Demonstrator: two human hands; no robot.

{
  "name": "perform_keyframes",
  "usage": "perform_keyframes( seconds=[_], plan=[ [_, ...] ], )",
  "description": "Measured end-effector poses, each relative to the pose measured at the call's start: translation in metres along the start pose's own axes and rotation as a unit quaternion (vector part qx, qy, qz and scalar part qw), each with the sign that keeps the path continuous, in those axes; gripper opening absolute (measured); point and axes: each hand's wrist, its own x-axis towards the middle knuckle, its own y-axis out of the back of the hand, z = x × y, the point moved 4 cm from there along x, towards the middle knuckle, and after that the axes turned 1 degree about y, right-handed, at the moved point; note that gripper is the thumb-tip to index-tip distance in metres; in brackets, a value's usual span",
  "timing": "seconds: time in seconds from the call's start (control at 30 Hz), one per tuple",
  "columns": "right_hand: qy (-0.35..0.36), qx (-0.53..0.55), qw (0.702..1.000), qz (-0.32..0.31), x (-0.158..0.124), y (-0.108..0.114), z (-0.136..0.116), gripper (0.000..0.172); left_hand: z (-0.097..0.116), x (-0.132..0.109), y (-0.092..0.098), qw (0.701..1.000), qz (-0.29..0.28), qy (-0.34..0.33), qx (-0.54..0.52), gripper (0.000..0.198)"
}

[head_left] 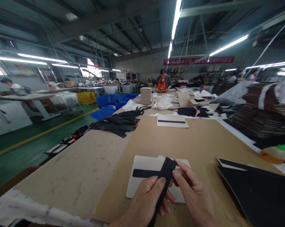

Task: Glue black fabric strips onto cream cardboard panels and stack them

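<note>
A black fabric strip [165, 176] runs slantwise between my two hands. My left hand [144, 197] is closed on it, the thumb lying across its lower part. With closed fingers my right hand [193, 189] pinches the strip near its top end. Beneath the hands lies a cream-coloured board [139, 186] with rounded corners, and a dark band [144, 173] crosses it. The hands and the strip hide part of that board. Farther up the table lies a similar cream board [172, 117] with a dark band along it.
Black strips [119, 121] are heaped at the table's left edge. Black panels [258, 189] lie at the right, near a container of amber liquid [275, 154]. Stacked brown boards [267, 110] rise behind. A person in an orange apron [163, 83] is at the far end.
</note>
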Motion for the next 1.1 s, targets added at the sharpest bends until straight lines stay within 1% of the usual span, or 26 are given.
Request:
perform_keyframes(
  seconds=[0.07,0.17,0.23,0.3,0.33,0.37,0.4,0.47,0.5,0.53,0.57,0.63,0.7,0.77,0.8,0.87,0.93,0.97,1.03,1.07,1.1],
  plan=[
    [0.094,-0.098,0.991,0.019,-0.002,0.000,-0.001,0.044,0.001,0.001,0.000,0.999,0.031,0.002,0.023,0.055],
    [0.224,-0.200,0.954,0.022,-0.005,-0.002,-0.002,0.041,0.001,0.001,-0.001,0.995,0.064,0.016,0.072,0.061],
    [0.274,-0.239,0.931,0.026,-0.006,-0.003,-0.004,0.041,-0.001,0.002,-0.002,0.993,0.077,0.019,0.093,0.064],
    [0.293,-0.248,0.923,0.035,-0.007,-0.002,-0.008,0.039,-0.003,0.003,-0.002,0.991,0.088,0.025,0.095,0.064],
    [0.285,-0.235,0.929,0.036,-0.008,-0.003,-0.010,0.037,-0.003,0.004,-0.002,0.991,0.094,0.028,0.088,0.064],
    [0.261,-0.208,0.942,0.033,-0.008,-0.003,-0.011,0.034,-0.004,0.004,-0.003,0.992,0.097,0.033,0.079,0.063],
    [0.220,-0.167,0.961,0.022,-0.008,-0.004,-0.010,0.031,-0.005,0.004,-0.003,0.992,0.096,0.039,0.071,0.062],
    [0.099,-0.046,0.994,-0.026,-0.008,-0.010,-0.005,0.026,-0.005,0.003,-0.006,0.994,0.087,0.043,0.054,0.060],
    [0.032,0.024,0.997,-0.064,-0.009,-0.015,0.000,0.027,-0.005,0.002,-0.006,0.995,0.081,0.044,0.047,0.059],
    [-0.027,0.089,0.991,-0.100,-0.011,-0.020,0.004,0.027,-0.006,0.001,-0.007,0.995,0.076,0.045,0.041,0.058],
    [-0.069,0.143,0.979,-0.128,-0.013,-0.024,0.008,0.027,-0.006,-0.001,-0.006,0.996,0.070,0.047,0.035,0.058],
    [-0.110,0.214,0.959,-0.151,-0.016,-0.029,0.012,0.027,-0.009,-0.006,-0.004,0.997,0.053,0.050,0.030,0.057],
    [-0.124,0.270,0.944,-0.142,-0.016,-0.028,0.012,0.028,-0.011,-0.012,0.001,0.998,0.026,0.059,0.028,0.057],
    [-0.146,0.328,0.925,-0.125,-0.011,-0.022,0.007,0.027,-0.008,-0.019,0.010,0.998,0.000,0.060,0.030,0.056],
    [-0.158,0.355,0.916,-0.105,-0.006,-0.016,0.003,0.027,-0.004,-0.023,0.016,0.997,-0.006,0.059,0.041,0.054],
    [-0.163,0.396,0.903,-0.046,0.010,0.001,-0.008,0.027,0.011,-0.031,0.030,0.994,-0.019,0.062,0.089,0.045],
    [-0.146,0.404,0.903,-0.014,0.031,0.019,-0.022,0.026,0.029,-0.040,0.046,0.981,-0.035,0.069,0.180,0.031],
    [-0.135,0.387,0.912,-0.019,0.042,0.026,-0.028,0.027,0.037,-0.044,0.054,0.967,-0.049,0.070,0.242,0.023],
    [-0.128,0.295,0.944,-0.071,0.062,0.028,-0.036,0.029,0.048,-0.047,0.065,0.921,-0.076,0.041,0.379,0.010],
    [-0.136,0.233,0.956,-0.111,0.070,0.023,-0.036,0.029,0.051,-0.046,0.069,0.895,-0.075,0.005,0.440,0.007],
    [-0.148,0.171,0.962,-0.156,0.077,0.014,-0.034,0.030,0.052,-0.041,0.072,0.867,-0.064,-0.036,0.492,0.008]
  ],
)
